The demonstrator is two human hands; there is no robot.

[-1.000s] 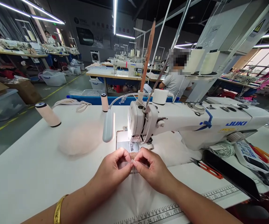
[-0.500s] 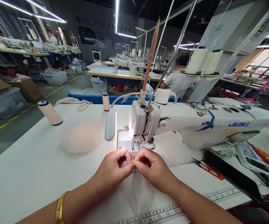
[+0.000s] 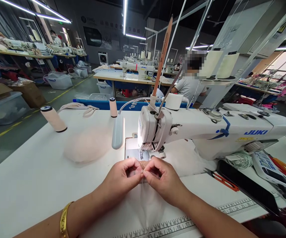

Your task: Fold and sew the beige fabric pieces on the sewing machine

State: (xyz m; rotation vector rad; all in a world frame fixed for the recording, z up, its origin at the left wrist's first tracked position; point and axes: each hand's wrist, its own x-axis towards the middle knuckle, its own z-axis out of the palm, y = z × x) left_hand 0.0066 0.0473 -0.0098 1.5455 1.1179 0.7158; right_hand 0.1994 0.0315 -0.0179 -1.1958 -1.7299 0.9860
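Note:
Just in front of the needle area of a white sewing machine (image 3: 180, 125), my two hands meet fingertip to fingertip. My left hand (image 3: 124, 173) is closed in a pinch on the edge of a sheer, pale fabric (image 3: 149, 205). Pinched on the same fabric right beside it is my right hand (image 3: 164, 177). From the fingers the fabric hangs down toward the ruler strip (image 3: 172, 228) at the table's front edge. The presser foot (image 3: 141, 154) stands just beyond my fingertips. What lies between the fingertips is mostly hidden.
On the left lie a sheer pale fabric piece (image 3: 88, 145) and thread spools (image 3: 53, 119). A grey lamp (image 3: 117, 132) stands beside the needle. To the right are orange-handled snips (image 3: 226, 180), a black phone (image 3: 247, 186) and a cable coil (image 3: 239, 160). A person (image 3: 190, 86) sits beyond the machine.
My hands stay pinched together in nearly the same place on the fabric. The whole view has shifted very slightly.

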